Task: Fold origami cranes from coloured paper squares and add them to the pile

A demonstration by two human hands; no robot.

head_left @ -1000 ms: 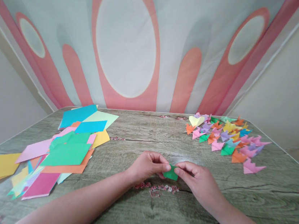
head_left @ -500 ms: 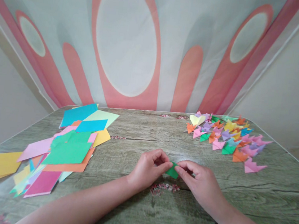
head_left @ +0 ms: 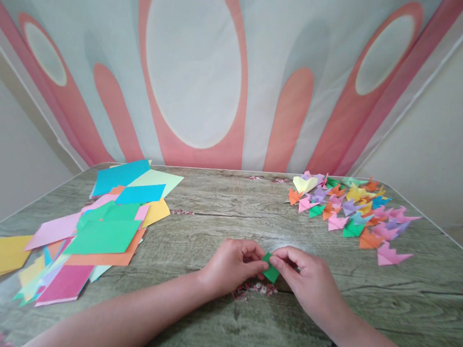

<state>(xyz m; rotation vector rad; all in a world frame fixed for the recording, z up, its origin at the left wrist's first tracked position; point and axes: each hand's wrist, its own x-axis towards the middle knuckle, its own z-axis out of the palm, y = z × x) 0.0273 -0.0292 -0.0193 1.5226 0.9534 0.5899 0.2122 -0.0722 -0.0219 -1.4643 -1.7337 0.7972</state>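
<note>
A small folded piece of green paper is held just above the table, near the middle front. My left hand pinches its left edge between thumb and fingers. On the other side, my right hand grips the upper right edge with thumb and forefinger. The fingertips of both hands almost meet at the top of the paper. Its lower part shows below them as a flat, small, four-sided shape. Finer folds are too small to make out.
Loose coloured sheets, with a green sheet on top, lie spread over the table's left side. At the back right sits a cluster of folded paper cranes in many colours. Behind the wood-patterned table rises a pink and grey patterned backdrop.
My left hand has moved slightly down along the green paper, and more of the paper shows between the hands. My right hand keeps its pinch. The view has shifted a little.
</note>
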